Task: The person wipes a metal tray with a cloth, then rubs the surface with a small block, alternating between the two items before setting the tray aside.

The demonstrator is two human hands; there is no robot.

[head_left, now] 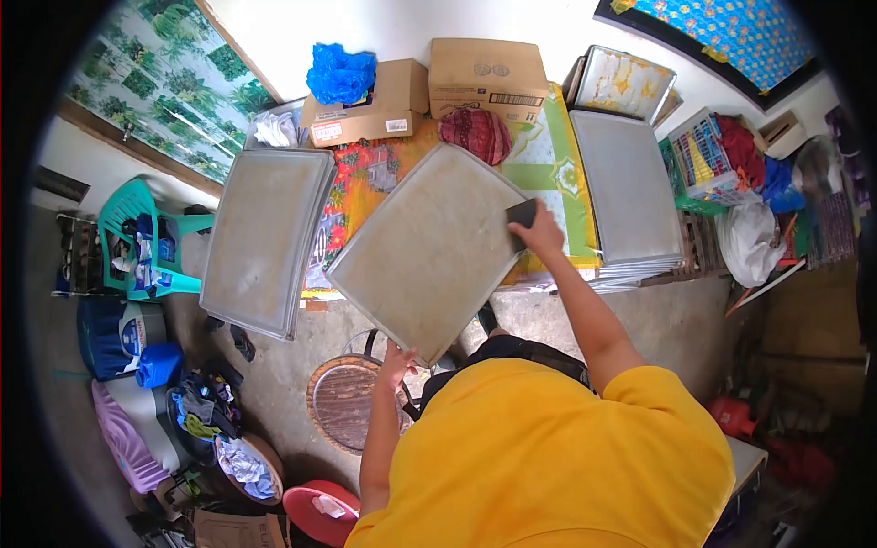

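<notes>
A large metal baking tray [429, 247] with a raised rim and a dull, stained surface lies slantwise before me, over the front of the table. My left hand [397, 367] grips its near edge at the lower corner. In my right hand [545, 233] is a dark flat block [522, 224], pressed against the tray close to its right edge. My fingers cover part of the block, and I cannot tell what it is made of. One stack of similar trays [260, 237] stands on the left, another stack [628, 187] on the right.
Cardboard boxes [487, 78], a blue plastic bag [340, 75] and a red cloth bundle [474, 137] sit at the table's back. A green chair [128, 237] stands left. A round stool [347, 402] and red basin [322, 511] are below; a crate [702, 155] is far right.
</notes>
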